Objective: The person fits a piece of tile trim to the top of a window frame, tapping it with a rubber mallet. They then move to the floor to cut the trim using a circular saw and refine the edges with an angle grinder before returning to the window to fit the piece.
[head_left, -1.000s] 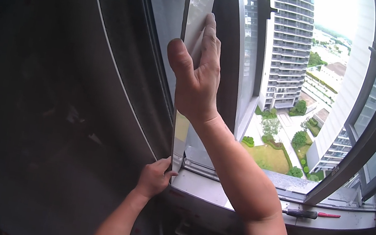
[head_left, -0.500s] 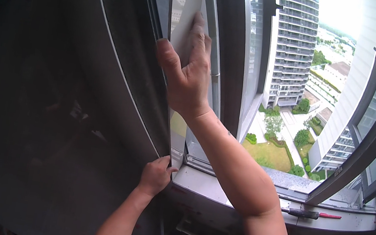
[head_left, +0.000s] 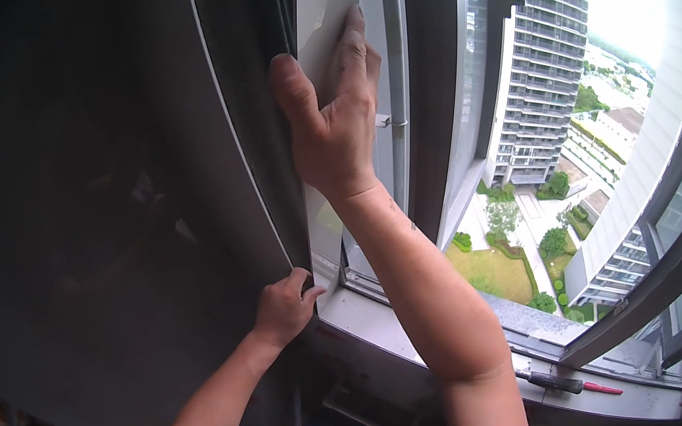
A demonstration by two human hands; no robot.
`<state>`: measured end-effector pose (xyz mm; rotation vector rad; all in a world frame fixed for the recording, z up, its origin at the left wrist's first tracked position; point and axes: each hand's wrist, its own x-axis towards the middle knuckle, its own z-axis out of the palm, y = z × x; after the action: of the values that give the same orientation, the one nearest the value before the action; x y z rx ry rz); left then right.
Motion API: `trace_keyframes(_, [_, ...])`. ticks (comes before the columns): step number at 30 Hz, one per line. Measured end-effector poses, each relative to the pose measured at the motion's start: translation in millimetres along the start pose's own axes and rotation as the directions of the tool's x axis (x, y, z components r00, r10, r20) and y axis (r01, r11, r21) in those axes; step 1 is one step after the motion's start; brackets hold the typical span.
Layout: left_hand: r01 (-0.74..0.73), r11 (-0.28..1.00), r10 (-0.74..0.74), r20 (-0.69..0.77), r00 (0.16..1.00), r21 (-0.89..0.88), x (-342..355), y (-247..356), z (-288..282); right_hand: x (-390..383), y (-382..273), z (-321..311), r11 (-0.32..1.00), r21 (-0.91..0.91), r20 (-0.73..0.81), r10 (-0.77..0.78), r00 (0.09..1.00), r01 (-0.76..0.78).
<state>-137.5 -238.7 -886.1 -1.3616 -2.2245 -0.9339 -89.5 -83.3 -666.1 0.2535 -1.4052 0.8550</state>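
Observation:
A tall, narrow pale panel (head_left: 324, 0) stands upright beside the window frame. My right hand (head_left: 328, 129) lies against it, fingers stretched up its face and thumb spread toward its left edge, beside a dark strip (head_left: 271, 119). Lower down, my left hand (head_left: 284, 308) is closed around the bottom end of a large dark panel's edge (head_left: 265, 227), just above the window sill (head_left: 368, 316). Its thumb points toward the foot of the pale panel. The inner sides of both hands are hidden.
On the sill at the right lies a tool with a black handle (head_left: 562, 383) and a red end. A curved window frame (head_left: 647, 285) bounds the opening, with buildings and gardens far below. A grey pipe (head_left: 401, 87) runs upright just right of my right hand.
My right hand and the top of the pale panel have shifted a little left. My left hand stays at the lower edge, slightly higher in view. The outside view has shifted slightly right.

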Motion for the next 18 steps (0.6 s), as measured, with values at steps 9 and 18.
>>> trace_keyframes(9, [-0.124, 0.986, 0.109, -0.129, 0.986, -0.109, 37.5, 26.8, -67.8, -2.7, -2.9, 18.2, 0.998, -0.058, -0.048, 0.03, 0.998, -0.033])
trace_keyframes(18, [-0.234, 0.936, 0.114, -0.402, 0.909, -0.265, 111.6, 42.0, -143.8, 2.1, -5.6, 38.9, 0.994, -0.063, -0.01, 0.085, 0.996, -0.086])
